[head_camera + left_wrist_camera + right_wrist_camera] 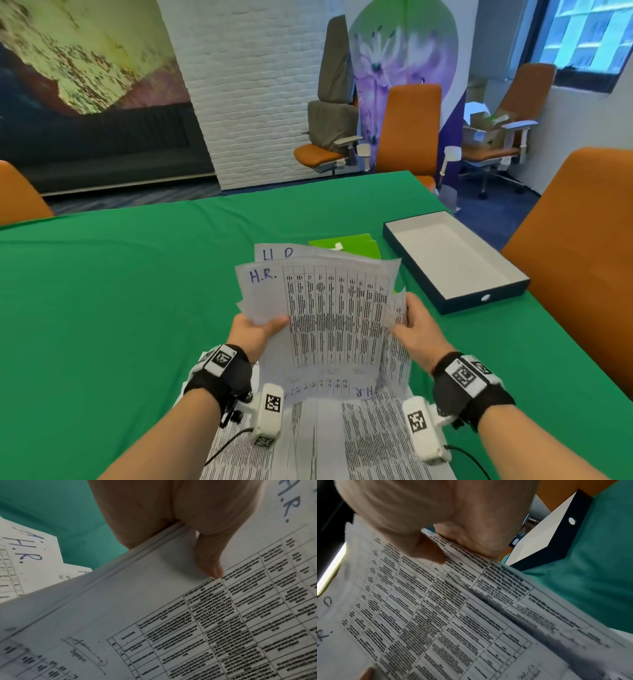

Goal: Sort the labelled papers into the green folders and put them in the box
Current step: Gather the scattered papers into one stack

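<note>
Left hand [255,329], right hand [416,327] – fingers pinching papers [329,308] at opposite side edges – thumbs on top.

Both forearms are stretched forward, black wrist straps worn on each. The left hand [255,329] is curled, thumb on top, pinching the papers [329,315] at their left edge; the right hand [416,330] is clamped on their right edge.
</note>
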A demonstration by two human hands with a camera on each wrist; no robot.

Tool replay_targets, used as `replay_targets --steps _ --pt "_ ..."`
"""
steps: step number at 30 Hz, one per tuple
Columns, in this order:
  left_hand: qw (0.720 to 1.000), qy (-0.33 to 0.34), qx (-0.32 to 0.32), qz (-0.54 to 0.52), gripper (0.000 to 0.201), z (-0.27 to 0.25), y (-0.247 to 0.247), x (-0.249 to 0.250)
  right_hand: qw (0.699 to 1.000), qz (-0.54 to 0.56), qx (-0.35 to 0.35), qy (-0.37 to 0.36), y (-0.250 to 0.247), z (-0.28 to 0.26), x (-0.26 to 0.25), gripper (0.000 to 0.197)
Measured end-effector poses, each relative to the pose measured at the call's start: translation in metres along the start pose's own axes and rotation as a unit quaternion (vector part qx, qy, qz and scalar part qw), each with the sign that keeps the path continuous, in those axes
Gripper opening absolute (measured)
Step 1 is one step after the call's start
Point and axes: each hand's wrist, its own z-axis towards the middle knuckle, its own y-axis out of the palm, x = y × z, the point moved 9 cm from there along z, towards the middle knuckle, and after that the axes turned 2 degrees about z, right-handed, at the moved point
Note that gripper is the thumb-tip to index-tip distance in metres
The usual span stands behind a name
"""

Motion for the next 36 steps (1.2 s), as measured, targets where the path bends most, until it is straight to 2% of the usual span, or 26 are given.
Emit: replay_targets --steps 2,5,8,12,15,18,19,21,22,25,27,33,36 --pt "1.000 0.003 -0.008 0.000 0.035 -0.003 0.002 0.000 1.000 -0.017 0.009 -0.004 -0.009 0.005 0.003 0.035" --pt "1.000 -0.002 -0.014 -0.002 0.048 -0.004 0.001 -0.003 0.996 0.042 0.083 -0.007 -0.026 0.013 0.010 0.011" --pt "1.000 0.001 -0.010 0.001 0.030 0.001 0.001 -0.004 0.988 0.096 0.118 0.007 -0.026 0.019 0.014 0.012" --pt "1.000 -0.003 -0.019 0.001 0.028 0.005 0.004 -0.005 0.988 0.139 0.069 0.014 -0.004 0.027 0.008 0.020" --pt "1.000 0.001 -0.024 0.010 0.024 0.010 0.007 -0.001 0.994 0.111 0.008 0.003 0.019 0.034 -0.002 0.018" --pt "0.999 0.013 -0.016 0.028 0.025 0.015 0.009 0.001 0.997 0.063 -0.039 0.005 0.033 0.039 0.002 0.095" --pt "0.999 0.015 -0.010 0.031 0.026 0.017 0.008 0.000 0.996 0.076 -0.044 0.004 0.035 0.040 0.006 0.108" --pt "1.000 0.011 -0.004 0.025 0.027 0.020 0.006 -0.004 0.994 0.100 -0.044 -0.011 0.031 0.043 0.012 0.117" --pt "1.000 0.009 -0.002 0.023 0.027 0.020 0.005 -0.006 0.994 0.095 -0.042 -0.015 0.028 0.041 0.012 0.108" --pt "0.999 0.004 -0.005 0.036 0.029 0.020 0.005 -0.010 1.000 0.013 -0.010 -0.010 0.023 0.044 0.025 0.056" --pt "0.999 0.006 -0.008 0.042 0.026 0.020 0.007 -0.012 1.000 -0.017 0.004 0.000 0.024 0.047 0.031 0.043" --pt "0.998 0.010 0.068 0.008 0.032 0.022 -0.002 0.004 1.000 0.020 0.006 0.011 0.021 0.046 0.020 0.047" --pt "0.993 0.018 0.105 -0.042 0.034 0.023 -0.015 0.018 0.995 -0.005 0.042 0.093 0.001 0.040 0.055 0.065"
